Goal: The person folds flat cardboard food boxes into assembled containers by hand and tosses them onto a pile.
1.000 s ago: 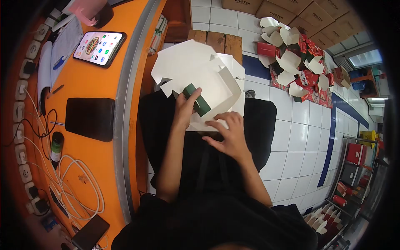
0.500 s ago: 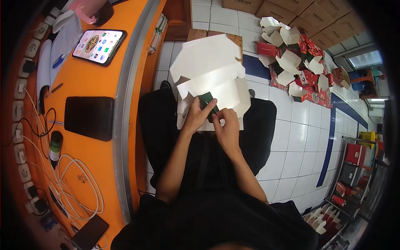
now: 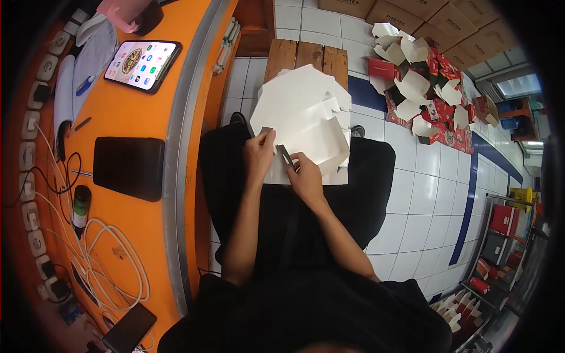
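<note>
1. The white carton (image 3: 297,117), partly folded with its pale inside facing up, is just above the middle of the view, toward twelve o'clock, in front of the wooden worktop (image 3: 309,54) and partly over it.
2. The left hand (image 3: 259,157) pinches a small flap at the carton's eight o'clock edge between thumb and fingers.
3. The right hand (image 3: 307,177), between six and seven o'clock on the carton, has its fingertips at a narrow dark flap (image 3: 285,155); how firmly they pinch it I cannot tell.
4. The hands are near each other, not touching.
5. On the orange worktop (image 3: 132,226), a lit phone (image 3: 143,66) lies at ten o'clock and a black flat case (image 3: 128,169) at nine.
6. Red-and-white cartons (image 3: 425,88) lie piled at two o'clock.
</note>
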The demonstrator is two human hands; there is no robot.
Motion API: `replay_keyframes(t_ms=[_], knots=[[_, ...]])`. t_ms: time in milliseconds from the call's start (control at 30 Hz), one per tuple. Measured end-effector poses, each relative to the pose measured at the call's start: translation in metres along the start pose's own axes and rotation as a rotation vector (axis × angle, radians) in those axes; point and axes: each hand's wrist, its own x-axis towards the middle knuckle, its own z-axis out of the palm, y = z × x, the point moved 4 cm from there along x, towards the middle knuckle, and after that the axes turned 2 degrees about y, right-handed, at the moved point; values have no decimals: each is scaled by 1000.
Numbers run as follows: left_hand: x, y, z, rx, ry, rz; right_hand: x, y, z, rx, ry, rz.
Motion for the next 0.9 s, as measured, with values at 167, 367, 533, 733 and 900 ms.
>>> replay_keyframes(t_ms=[167,367,533,733,900], knots=[[-24,-30,28,-178,141,89,15,-3,10,70,4,-43],[-51,-28,37,-194,170,67,24,7,15,134,64,-109],[-39,-47,23,-132,120,95,25,5,15,228,-97,-58],[-8,-42,21,-186,-7,-78,37,8,-45,332,-168,-116],[-22,-5,9,38,103,60,87,69,-138,-49,553,54]])
